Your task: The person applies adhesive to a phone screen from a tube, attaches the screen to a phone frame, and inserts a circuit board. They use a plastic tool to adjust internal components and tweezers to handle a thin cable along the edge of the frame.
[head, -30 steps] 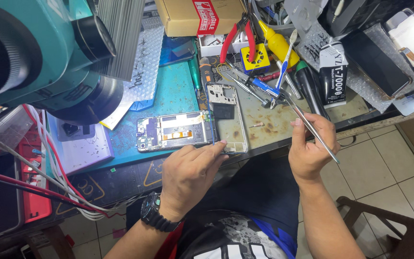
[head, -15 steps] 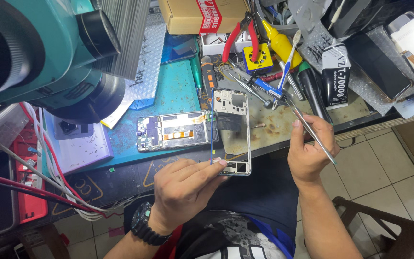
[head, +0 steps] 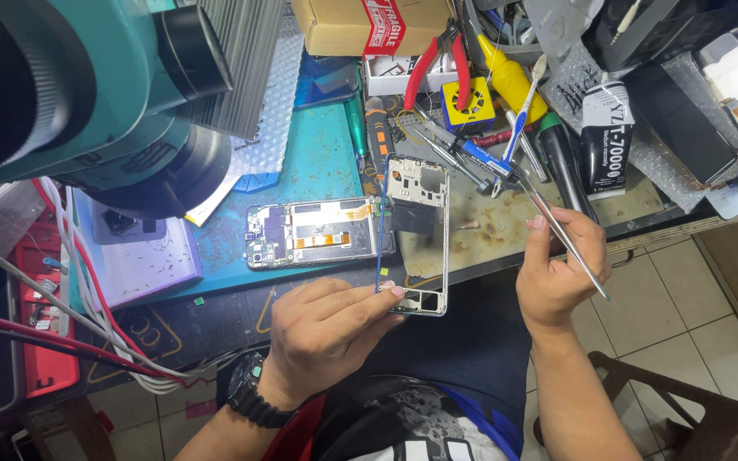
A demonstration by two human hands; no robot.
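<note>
Head view: the left hand pinches the lower end of a phone's middle frame, held over the bench's front edge, apart from the opened phone on the teal mat. The right hand grips tweezers. A cardboard box with a red-and-white tape strip sits at the back edge; a black glue bottle with a white label lies toward the right.
</note>
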